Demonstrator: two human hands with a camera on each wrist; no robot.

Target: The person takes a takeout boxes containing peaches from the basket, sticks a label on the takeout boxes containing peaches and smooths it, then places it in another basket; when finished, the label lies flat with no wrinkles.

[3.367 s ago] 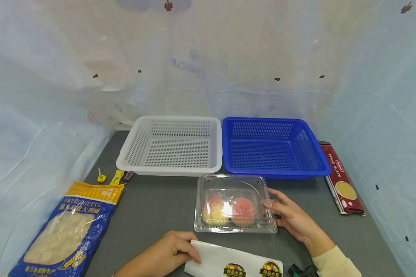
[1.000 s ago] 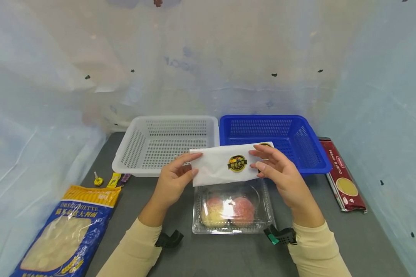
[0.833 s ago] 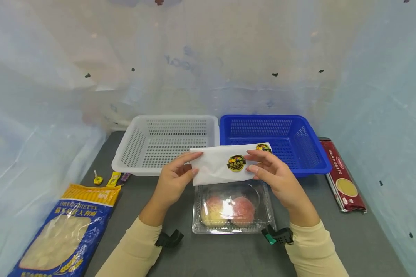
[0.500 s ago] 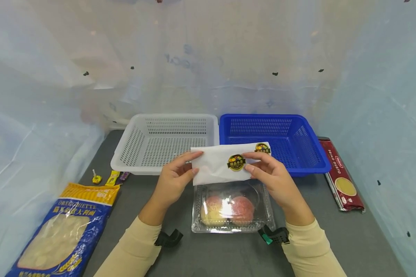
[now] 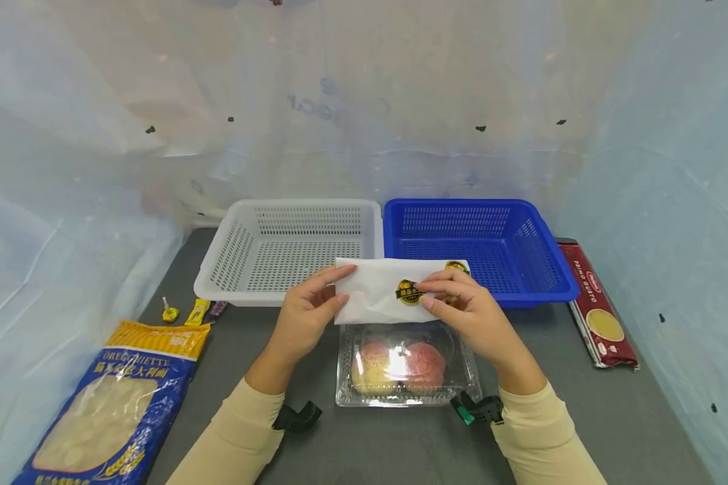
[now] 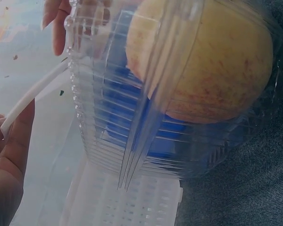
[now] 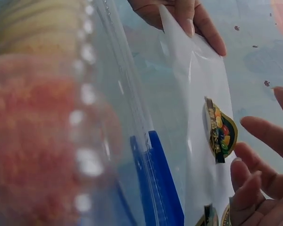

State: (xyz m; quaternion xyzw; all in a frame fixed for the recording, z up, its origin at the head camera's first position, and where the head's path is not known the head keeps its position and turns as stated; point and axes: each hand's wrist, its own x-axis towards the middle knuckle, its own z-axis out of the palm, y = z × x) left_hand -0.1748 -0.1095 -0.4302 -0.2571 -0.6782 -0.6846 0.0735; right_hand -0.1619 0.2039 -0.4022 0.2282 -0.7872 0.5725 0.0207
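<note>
A white sheet of round fruit-logo stickers (image 5: 370, 289) is held up flat behind the fruit box. My left hand (image 5: 303, 310) pinches its left end between thumb and fingers. At the sheet's right part, the thumb and index fingertips of my right hand (image 5: 473, 316) pinch at the edge of a black-and-gold round sticker (image 5: 407, 292). That sticker (image 7: 220, 132) looks bent in the right wrist view. Right below the sheet on the table stands a clear plastic clamshell box (image 5: 352, 397), lid down, with two yellow-red fruits (image 5: 425, 367) like apples inside.
Behind are a white basket (image 5: 218, 289) and a blue basket (image 5: 546, 286), side by side. A blue pasta bag (image 5: 112, 404) lies at left, near a lollipop (image 5: 170, 314) and small yellow (image 5: 197, 312) and purple (image 5: 217, 310) wrapped sweets. A red packet (image 5: 600, 310) lies at right.
The sheet has gone from the front of the table to above the box, now in both hands. My right hand has left the box, and its fingertips have slid left to the sticker's edge.
</note>
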